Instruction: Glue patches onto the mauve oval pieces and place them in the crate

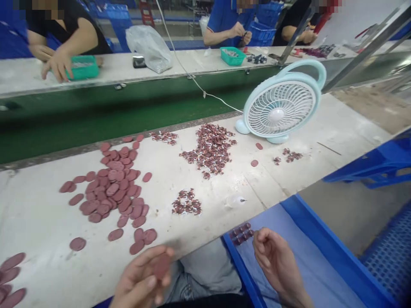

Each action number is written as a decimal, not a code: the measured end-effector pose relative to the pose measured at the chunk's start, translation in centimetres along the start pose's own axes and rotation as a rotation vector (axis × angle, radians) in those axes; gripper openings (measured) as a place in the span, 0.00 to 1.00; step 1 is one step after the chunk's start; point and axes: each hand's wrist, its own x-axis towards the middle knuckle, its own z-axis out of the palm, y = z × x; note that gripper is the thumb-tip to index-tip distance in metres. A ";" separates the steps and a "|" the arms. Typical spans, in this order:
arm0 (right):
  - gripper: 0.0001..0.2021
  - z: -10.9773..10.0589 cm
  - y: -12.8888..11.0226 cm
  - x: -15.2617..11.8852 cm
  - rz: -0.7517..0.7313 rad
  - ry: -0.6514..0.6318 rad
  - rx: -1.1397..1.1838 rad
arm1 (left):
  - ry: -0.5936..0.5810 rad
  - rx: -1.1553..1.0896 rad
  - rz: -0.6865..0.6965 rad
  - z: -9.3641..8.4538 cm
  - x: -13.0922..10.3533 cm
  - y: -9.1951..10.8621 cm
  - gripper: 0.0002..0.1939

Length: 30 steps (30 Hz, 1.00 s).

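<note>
Left hand [136,274] pinches a disc [162,266] near the counter [38,205]; the right hand [278,259] curls over the crate [310,216], its grip hard to tell. Handling this single disc seems the step; the next move likely calls for a steady pinch.

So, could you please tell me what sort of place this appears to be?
Probably a factory assembly workshop: matching reddish oval pieces lie heaped on a long white worktable, and several people work at a bench opposite, two with green trays.
</note>
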 end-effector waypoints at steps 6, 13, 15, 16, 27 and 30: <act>0.43 6.4 -4.5 1.0 0.455 -0.529 1.053 | -0.091 -0.273 -0.052 5.5 -0.5 -0.6 0.24; 0.21 7.5 -5.8 3.3 0.369 -0.521 1.159 | -0.070 -0.316 -0.112 6.1 -0.6 -1.0 0.23; 0.17 7.8 -5.4 1.6 0.233 -0.426 0.930 | -0.055 -0.329 -0.141 6.5 -0.5 -1.3 0.22; 0.18 8.1 -5.1 0.4 0.149 -0.367 0.801 | -0.051 -0.337 -0.155 6.8 -0.4 -1.4 0.22; 0.12 10.7 -3.6 -6.3 -0.444 -0.175 0.018 | -0.118 -0.363 -0.200 8.0 -1.0 -1.1 0.21; 0.13 10.2 -3.7 -5.9 -0.490 -0.165 -0.085 | -0.119 -0.346 -0.182 7.9 -0.9 -1.2 0.21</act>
